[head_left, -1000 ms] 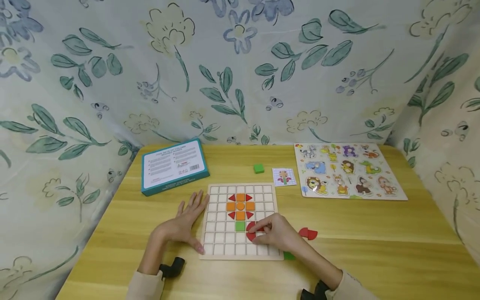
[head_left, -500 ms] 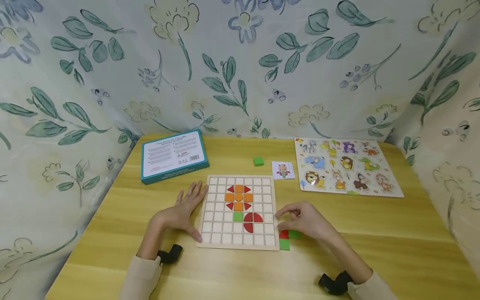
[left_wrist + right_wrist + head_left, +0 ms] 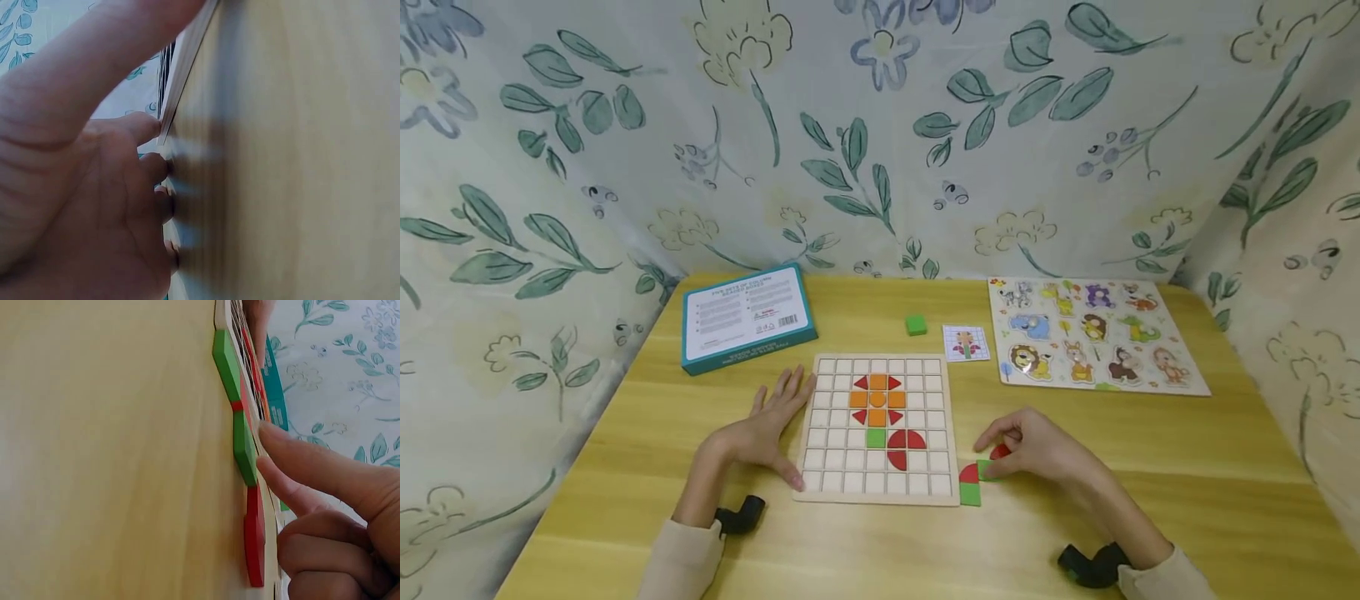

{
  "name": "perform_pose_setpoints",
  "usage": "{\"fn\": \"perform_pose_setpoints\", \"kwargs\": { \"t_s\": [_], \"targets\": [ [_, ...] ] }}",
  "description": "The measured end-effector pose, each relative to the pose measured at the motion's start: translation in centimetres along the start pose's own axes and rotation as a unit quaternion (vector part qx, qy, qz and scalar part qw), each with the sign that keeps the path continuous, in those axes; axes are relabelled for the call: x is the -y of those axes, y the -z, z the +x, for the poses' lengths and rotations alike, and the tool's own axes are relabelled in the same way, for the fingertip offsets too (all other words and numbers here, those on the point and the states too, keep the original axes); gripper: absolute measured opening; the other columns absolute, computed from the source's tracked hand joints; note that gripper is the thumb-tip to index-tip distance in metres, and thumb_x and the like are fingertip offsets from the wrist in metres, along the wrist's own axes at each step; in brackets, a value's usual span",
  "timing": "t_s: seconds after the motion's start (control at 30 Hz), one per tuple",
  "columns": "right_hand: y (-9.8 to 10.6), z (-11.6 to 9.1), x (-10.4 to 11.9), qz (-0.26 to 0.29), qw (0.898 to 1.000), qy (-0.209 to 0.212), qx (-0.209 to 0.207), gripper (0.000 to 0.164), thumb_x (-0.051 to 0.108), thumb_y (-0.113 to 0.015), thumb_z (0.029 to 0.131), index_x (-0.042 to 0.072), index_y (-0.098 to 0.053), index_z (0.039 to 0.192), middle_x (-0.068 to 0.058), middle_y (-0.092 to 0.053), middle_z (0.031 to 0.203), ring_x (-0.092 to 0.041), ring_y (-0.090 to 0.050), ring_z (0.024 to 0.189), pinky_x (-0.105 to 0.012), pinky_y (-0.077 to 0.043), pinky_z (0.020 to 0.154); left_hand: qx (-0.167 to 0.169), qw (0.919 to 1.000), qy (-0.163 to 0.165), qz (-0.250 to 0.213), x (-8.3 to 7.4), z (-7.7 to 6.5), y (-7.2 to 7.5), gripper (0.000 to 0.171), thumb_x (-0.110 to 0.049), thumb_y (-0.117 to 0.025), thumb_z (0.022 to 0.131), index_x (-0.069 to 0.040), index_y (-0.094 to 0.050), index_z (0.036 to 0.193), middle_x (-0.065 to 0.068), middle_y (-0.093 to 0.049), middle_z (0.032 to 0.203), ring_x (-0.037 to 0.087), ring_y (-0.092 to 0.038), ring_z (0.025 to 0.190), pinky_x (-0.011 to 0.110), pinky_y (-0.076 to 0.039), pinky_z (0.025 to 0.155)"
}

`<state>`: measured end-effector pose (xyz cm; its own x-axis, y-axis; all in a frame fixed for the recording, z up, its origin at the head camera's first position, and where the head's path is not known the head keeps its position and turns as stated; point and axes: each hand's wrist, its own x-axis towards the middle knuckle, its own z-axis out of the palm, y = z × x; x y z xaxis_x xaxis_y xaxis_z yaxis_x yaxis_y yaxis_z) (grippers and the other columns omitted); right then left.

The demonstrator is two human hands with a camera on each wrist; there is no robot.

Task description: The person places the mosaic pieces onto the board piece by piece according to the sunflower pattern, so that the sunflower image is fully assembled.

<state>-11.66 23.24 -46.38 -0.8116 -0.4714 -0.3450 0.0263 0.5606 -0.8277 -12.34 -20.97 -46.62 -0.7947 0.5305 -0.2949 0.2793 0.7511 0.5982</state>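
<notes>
A wooden grid board (image 3: pixel 842 480) lies on the table, set with orange pieces (image 3: pixel 877 418), small red triangles (image 3: pixel 861 417), a green square (image 3: pixel 876 438) and three red quarter-circles (image 3: pixel 897 459). My left hand (image 3: pixel 756 433) rests with spread fingers along the board's left edge, thumb near its lower corner. To the right of the board, my right hand (image 3: pixel 1037 446) hovers over loose green tiles (image 3: pixel 970 495) and red pieces (image 3: pixel 968 473). In the right wrist view, thumb and index finger stand apart close to a green tile (image 3: pixel 242 447), holding nothing; the other fingers are curled.
Behind the board lie a small pattern card (image 3: pixel 966 343) and a green block (image 3: pixel 916 325). A teal-edged box (image 3: pixel 748 317) sits at the back left, an animal puzzle board (image 3: pixel 1097 333) at the back right. A floral curtain (image 3: pixel 880 167) hangs behind the table.
My right hand has let go of a red quarter-circle on the board and moved right, to the loose pieces beside it. My left hand has stayed at the board's left edge.
</notes>
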Motion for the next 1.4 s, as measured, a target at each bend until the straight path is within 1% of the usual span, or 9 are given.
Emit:
{"fn": "perform_pose_setpoints", "kwargs": {
  "t_s": [0.13,0.23,0.37,0.57,0.83,1.03,1.13,1.27,1.4],
  "targets": [
    [0.5,-0.3,-0.5,-0.003,1.000,0.007,0.020,0.025,0.011,-0.088,0.079,0.005,-0.078,0.101,0.003,-0.039,0.063,-0.009,-0.033,0.059,-0.020,-0.027,0.053,-0.007,1.0000,0.003,-0.002,0.0,0.0,-0.4,0.156,-0.047,-0.099,0.056,-0.009,0.004,0.167,0.019,0.021,0.172,0.043,0.022,0.159,0.069,0.013,0.124],
    [0.6,-0.2,-0.6,-0.009,1.000,0.009,0.005,0.023,0.013,-0.088,0.081,0.006,-0.078,0.100,0.004,-0.038,0.063,-0.008,-0.033,0.059,-0.020,-0.027,0.053,-0.008,1.0000,0.005,-0.003,0.0,0.0,-0.6,0.155,-0.046,-0.100,0.057,-0.009,0.004,0.167,0.019,0.021,0.172,0.043,0.022,0.159,0.069,0.013,0.125],
    [0.7,-0.3,-0.8,-0.015,1.000,-0.001,-0.023,0.024,0.018,-0.088,0.081,0.009,-0.079,0.101,0.005,-0.034,0.063,-0.008,-0.032,0.059,-0.020,-0.026,0.052,-0.002,1.0000,0.007,-0.006,-0.1,-0.2,-1.0,0.155,-0.047,-0.099,0.058,-0.009,0.004,0.167,0.019,0.022,0.172,0.043,0.022,0.158,0.070,0.014,0.124],
    [0.9,-0.4,-0.7,-0.019,1.000,-0.003,-0.017,0.032,0.011,-0.091,0.076,0.007,-0.077,0.104,0.004,-0.037,0.065,-0.010,-0.034,0.060,-0.020,-0.026,0.052,-0.004,0.9999,0.013,-0.009,-0.1,-0.3,-1.3,0.155,-0.048,-0.099,0.058,-0.010,0.005,0.167,0.018,0.022,0.172,0.042,0.022,0.159,0.069,0.013,0.125],
    [0.5,-0.2,-0.3,-0.031,0.999,0.006,-0.026,0.031,0.012,-0.091,0.076,0.008,-0.076,0.103,0.004,-0.037,0.063,-0.010,-0.034,0.059,-0.020,-0.026,0.052,-0.001,0.9999,0.015,-0.001,-0.1,-0.2,-1.1,0.155,-0.048,-0.099,0.058,-0.011,0.005,0.167,0.018,0.022,0.172,0.042,0.023,0.158,0.069,0.013,0.125],
    [0.5,-0.1,-0.2,-0.034,0.998,-0.008,-0.044,0.025,0.011,-0.087,0.080,0.007,-0.076,0.103,0.003,-0.038,0.063,-0.011,-0.035,0.058,-0.020,-0.027,0.052,0.000,0.9999,0.013,0.002,-0.3,0.0,-1.0,0.155,-0.049,-0.098,0.058,-0.011,0.006,0.167,0.018,0.022,0.172,0.042,0.023,0.158,0.069,0.013,0.125],
    [0.6,-0.1,-0.1,-0.032,0.998,-0.002,-0.057,0.024,0.013,-0.084,0.085,0.006,-0.076,0.107,0.003,-0.038,0.062,-0.010,-0.033,0.054,-0.020,-0.027,0.049,0.001,0.9999,0.012,0.000,-0.3,0.0,-0.9,0.155,-0.048,-0.099,0.059,-0.010,0.006,0.167,0.019,0.022,0.172,0.042,0.023,0.158,0.069,0.014,0.125],
    [-0.4,0.1,1.0,-0.011,0.997,0.017,-0.075,0.027,0.016,-0.083,0.087,0.007,-0.077,0.111,0.005,-0.033,0.060,-0.007,-0.029,0.050,-0.018,-0.025,0.046,0.001,0.9999,0.010,-0.002,-0.5,-0.1,-0.8,0.154,-0.046,-0.099,0.059,-0.008,0.005,0.166,0.020,0.022,0.171,0.044,0.023,0.158,0.070,0.014,0.124],
    [-3.1,1.3,3.3,0.023,0.997,0.033,-0.066,0.025,0.013,-0.085,0.084,0.008,-0.079,0.107,0.005,-0.031,0.058,-0.010,-0.028,0.052,-0.019,-0.026,0.049,0.001,1.0000,0.009,0.003,-0.5,-0.1,-0.4,0.154,-0.046,-0.099,0.060,-0.008,0.006,0.166,0.021,0.022,0.171,0.044,0.023,0.158,0.070,0.014,0.124]
  ]
}}
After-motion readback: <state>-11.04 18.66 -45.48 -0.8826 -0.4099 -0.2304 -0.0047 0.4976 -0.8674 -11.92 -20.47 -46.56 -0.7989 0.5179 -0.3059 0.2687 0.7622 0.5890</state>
